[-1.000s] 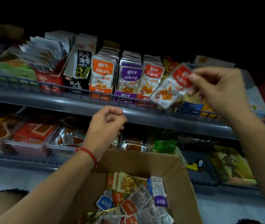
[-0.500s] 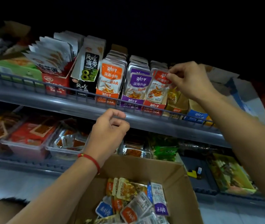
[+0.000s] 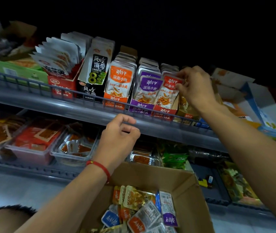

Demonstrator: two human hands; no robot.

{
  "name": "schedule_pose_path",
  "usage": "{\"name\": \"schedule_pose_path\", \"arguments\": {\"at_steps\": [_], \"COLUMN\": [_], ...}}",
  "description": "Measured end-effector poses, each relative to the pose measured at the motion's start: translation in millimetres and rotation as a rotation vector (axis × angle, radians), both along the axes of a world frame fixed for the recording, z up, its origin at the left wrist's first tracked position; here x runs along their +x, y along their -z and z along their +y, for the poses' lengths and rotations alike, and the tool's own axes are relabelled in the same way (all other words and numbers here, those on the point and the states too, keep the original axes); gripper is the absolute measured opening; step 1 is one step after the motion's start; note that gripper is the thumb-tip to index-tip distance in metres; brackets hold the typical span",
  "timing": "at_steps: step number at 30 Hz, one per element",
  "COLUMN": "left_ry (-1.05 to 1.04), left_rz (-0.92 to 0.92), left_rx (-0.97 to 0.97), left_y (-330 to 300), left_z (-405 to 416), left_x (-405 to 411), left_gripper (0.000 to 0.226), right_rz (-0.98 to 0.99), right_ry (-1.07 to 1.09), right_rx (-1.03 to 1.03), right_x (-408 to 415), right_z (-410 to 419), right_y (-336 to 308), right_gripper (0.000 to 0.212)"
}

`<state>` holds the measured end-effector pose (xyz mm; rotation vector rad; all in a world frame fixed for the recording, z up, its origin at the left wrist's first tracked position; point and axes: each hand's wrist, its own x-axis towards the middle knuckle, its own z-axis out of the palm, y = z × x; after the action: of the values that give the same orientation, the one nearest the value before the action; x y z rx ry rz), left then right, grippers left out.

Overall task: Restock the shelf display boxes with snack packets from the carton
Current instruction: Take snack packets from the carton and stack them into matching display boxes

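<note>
Upper grey metal shelf (image 3: 86,113) w/ wire front rail, left to right: green flat carton (image 3: 21,71) at left end; red display box (image 3: 61,84) w/ fanned white packets; black-and-white seaweed display box (image 3: 92,78); orange-fronted display box (image 3: 117,98) full of orange-label fish snack packets; purple-fronted display box (image 3: 140,105) w/ purple-label packets; red-fronted display box (image 3: 165,110) w/ red-label packets. Right of that, a gold-coloured box, then white-and-blue cartons toward the right end.

Left hand (image 3: 117,140), red string bracelet on wrist, sits in front of the shelf's front edge, below the orange and purple boxes; fingers loosely curled, holding nothing, thumb tip at the rail.

Right hand (image 3: 196,88) is up at the red-fronted box; fingers pinch the top right corner of the front red-label snack packet (image 3: 166,91), which stands upright in that box, just beside the purple packets.

Lower shelf: clear plastic tubs (image 3: 73,148) of red-orange snacks at left, green packets mid-right.

Brown cardboard carton (image 3: 189,195) at bottom centre, open, w/ loose mixed packets (image 3: 144,211) inside: orange, blue, purple, gold.
</note>
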<state>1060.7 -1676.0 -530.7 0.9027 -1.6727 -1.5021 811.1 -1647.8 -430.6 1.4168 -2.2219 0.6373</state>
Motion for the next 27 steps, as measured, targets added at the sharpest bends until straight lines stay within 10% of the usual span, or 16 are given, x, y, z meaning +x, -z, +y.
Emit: {"name": "schedule_pose_path", "arguments": {"at_steps": [20,27], "left_ry": [0.185,0.509], "left_rz": [-0.291,-0.813], "left_rx": [-0.191,-0.216], "left_y": [22.0,100.2], "left_z": [0.8,15.3], "left_x": [3.2,-10.3], "left_gripper": [0.013,0.016], "right_rz": [0.142,-0.395], "right_ry": [-0.133,-0.405], "right_rx": [-0.246,0.13], "right_x": [11.9,52.2], "right_z": [43.9,113.5], "right_y": [15.9,97.6], "right_gripper": [0.027,0.014]}}
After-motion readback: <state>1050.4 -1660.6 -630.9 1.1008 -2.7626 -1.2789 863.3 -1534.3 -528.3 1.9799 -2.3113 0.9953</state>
